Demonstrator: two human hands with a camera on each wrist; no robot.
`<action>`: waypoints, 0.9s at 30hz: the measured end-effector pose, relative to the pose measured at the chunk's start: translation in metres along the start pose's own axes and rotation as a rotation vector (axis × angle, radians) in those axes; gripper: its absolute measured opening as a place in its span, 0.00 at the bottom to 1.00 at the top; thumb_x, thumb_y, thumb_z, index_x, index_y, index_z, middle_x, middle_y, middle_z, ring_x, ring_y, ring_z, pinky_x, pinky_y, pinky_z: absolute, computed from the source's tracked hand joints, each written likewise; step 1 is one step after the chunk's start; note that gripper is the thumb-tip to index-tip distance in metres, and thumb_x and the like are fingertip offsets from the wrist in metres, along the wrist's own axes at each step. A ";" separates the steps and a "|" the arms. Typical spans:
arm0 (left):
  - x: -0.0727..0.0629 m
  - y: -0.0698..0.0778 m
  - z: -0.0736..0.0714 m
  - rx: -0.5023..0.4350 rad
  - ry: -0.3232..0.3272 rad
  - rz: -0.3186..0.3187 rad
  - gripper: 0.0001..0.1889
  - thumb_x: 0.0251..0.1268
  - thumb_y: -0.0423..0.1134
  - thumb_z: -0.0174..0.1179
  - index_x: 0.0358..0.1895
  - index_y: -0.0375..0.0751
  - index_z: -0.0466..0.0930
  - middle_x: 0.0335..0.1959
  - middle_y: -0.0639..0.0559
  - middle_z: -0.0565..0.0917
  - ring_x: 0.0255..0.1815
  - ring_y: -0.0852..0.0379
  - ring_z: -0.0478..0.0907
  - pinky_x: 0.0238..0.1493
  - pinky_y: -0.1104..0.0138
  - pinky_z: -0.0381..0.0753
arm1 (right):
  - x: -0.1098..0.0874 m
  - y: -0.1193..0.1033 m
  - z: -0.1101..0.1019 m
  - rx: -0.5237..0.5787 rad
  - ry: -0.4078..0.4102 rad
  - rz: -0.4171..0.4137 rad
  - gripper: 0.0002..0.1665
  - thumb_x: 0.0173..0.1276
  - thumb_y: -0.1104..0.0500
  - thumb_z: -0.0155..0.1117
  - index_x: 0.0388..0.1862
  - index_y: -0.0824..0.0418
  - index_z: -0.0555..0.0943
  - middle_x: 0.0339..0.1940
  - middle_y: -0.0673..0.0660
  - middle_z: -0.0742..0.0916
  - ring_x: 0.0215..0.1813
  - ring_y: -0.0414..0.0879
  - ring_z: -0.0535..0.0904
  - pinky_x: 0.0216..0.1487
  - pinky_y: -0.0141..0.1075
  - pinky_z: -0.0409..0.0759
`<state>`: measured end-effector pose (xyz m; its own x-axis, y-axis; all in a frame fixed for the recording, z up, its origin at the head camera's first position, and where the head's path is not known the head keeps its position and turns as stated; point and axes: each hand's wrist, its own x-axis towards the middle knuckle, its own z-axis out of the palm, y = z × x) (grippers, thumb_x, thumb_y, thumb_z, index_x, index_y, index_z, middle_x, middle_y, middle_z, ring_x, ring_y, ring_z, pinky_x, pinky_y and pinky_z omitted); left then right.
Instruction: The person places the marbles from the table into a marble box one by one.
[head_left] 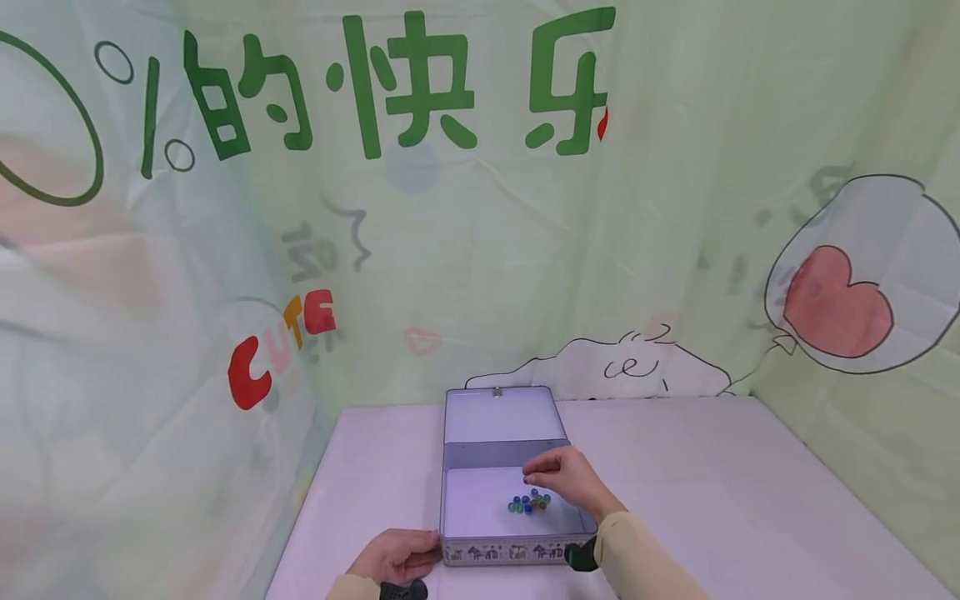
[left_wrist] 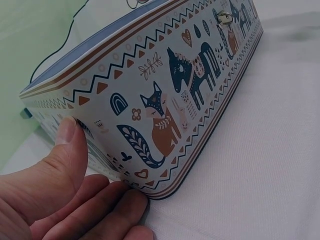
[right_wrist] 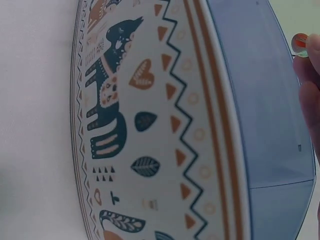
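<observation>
Above the open tin box, my right hand pinches a clear marble with a red-orange swirl between thumb and fingertips. Beneath it, several blue, green and reddish glass marbles lie clustered on the box floor, toward the right. My left hand is at the box's front left corner. In the left wrist view its thumb touches the short side, and the other fingers lie against the table by the bottom corner.
The box's hinged lid is raised and leans back, with a small clasp at its top edge. A pale cloth covers the table. Printed curtains hang close behind and along both sides.
</observation>
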<state>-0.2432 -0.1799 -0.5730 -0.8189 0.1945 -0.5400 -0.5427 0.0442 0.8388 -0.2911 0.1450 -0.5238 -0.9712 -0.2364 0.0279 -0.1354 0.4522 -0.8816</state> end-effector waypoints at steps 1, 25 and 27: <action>0.000 0.000 0.000 0.000 0.000 0.000 0.15 0.69 0.33 0.66 0.53 0.26 0.84 0.47 0.34 0.89 0.50 0.44 0.89 0.61 0.47 0.84 | 0.000 -0.001 0.000 -0.003 -0.003 -0.001 0.08 0.67 0.69 0.70 0.44 0.64 0.89 0.40 0.58 0.92 0.44 0.50 0.90 0.50 0.41 0.90; 0.000 0.001 -0.007 0.010 -0.038 0.023 0.13 0.70 0.33 0.65 0.52 0.27 0.84 0.50 0.33 0.88 0.55 0.41 0.87 0.65 0.45 0.81 | -0.006 -0.005 -0.008 -0.060 0.052 0.019 0.09 0.66 0.68 0.70 0.44 0.61 0.90 0.43 0.57 0.92 0.45 0.47 0.88 0.51 0.44 0.89; 0.000 0.002 -0.008 0.006 -0.031 0.018 0.15 0.70 0.33 0.65 0.54 0.26 0.83 0.51 0.33 0.88 0.55 0.40 0.86 0.65 0.44 0.80 | -0.006 -0.005 -0.010 -0.058 0.052 0.012 0.09 0.66 0.68 0.70 0.44 0.61 0.90 0.43 0.58 0.92 0.45 0.47 0.88 0.51 0.44 0.89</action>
<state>-0.2459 -0.1872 -0.5721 -0.8220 0.2256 -0.5229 -0.5270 0.0468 0.8486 -0.2870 0.1529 -0.5147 -0.9815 -0.1867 0.0433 -0.1335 0.5040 -0.8534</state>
